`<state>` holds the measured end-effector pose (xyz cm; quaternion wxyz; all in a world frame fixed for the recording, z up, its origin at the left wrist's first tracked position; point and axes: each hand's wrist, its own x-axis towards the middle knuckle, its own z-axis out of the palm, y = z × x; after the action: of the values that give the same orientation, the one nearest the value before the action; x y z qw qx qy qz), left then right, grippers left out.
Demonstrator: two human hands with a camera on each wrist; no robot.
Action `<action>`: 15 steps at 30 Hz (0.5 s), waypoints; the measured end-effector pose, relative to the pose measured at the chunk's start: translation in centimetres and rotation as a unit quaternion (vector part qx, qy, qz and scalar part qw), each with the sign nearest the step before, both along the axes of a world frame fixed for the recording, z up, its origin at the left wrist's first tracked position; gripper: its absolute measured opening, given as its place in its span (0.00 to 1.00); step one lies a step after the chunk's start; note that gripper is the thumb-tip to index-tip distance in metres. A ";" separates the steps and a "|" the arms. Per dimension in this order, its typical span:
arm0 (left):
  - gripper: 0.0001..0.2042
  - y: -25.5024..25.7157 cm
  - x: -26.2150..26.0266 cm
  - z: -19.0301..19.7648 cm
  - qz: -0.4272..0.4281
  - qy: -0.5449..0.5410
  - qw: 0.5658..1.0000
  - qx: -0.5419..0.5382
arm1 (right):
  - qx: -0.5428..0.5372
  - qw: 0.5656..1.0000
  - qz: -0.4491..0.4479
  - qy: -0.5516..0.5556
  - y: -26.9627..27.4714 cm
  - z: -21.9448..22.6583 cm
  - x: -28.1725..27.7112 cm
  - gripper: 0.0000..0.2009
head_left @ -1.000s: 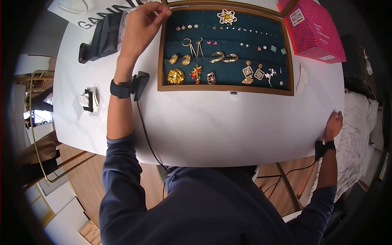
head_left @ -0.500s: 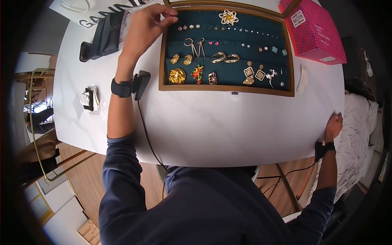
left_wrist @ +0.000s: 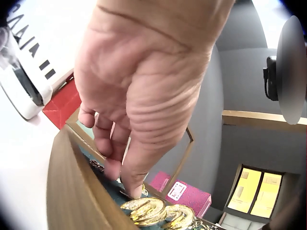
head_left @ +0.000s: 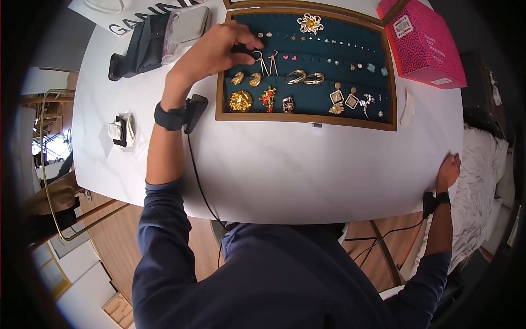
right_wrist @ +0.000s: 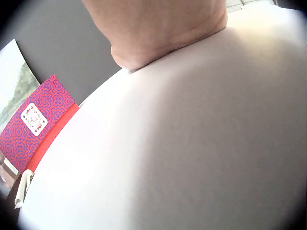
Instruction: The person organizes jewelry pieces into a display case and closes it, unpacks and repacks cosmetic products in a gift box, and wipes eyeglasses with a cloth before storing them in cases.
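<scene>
A left hand hangs over a box of shiny earrings.
Like a clock seen from above, the open jewelry box sits at 12 on the white table. The left thumb and fingers bend over its 10 o'clock side, near the dangly gold earrings — I can't tell if they pinch anything. Inside the box, a flower pin lies at 12 and a round gold piece at 8. The right hand rests loosely at 3, on the table's edge — not gripping. A pink box stands at 2.
</scene>
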<state>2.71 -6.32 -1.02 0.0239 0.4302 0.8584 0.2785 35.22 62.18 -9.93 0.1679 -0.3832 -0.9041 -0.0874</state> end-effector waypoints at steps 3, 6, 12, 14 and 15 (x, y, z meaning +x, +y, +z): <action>0.14 0.0 0.1 0.2 -0.002 0.005 1.000 -0.015 | 0.000 1.000 0.008 0.002 0.1 -0.1 0.3 0.27; 0.13 0.0 0.0 0.3 -0.009 -0.010 1.000 -0.020 | 0.000 1.000 0.026 0.013 -0.2 0.1 0.1 0.26; 0.13 0.0 0.0 0.0 -0.004 0.002 1.000 -0.023 | -0.014 1.000 0.019 0.017 -0.2 0.2 0.1 0.27; 0.12 -0.1 0.0 -0.2 0.003 0.014 1.000 -0.023 | -0.014 0.999 0.017 0.024 0.2 -0.1 0.0 0.27; 0.13 -0.2 -0.1 -0.3 0.008 0.005 1.000 -0.029 | -0.017 1.000 0.013 0.023 0.4 -0.1 0.1 0.28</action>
<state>2.61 -6.50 -1.30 0.0293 0.4236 0.8697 0.2517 35.28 62.55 -10.07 0.1831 -0.3764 -0.9061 -0.0609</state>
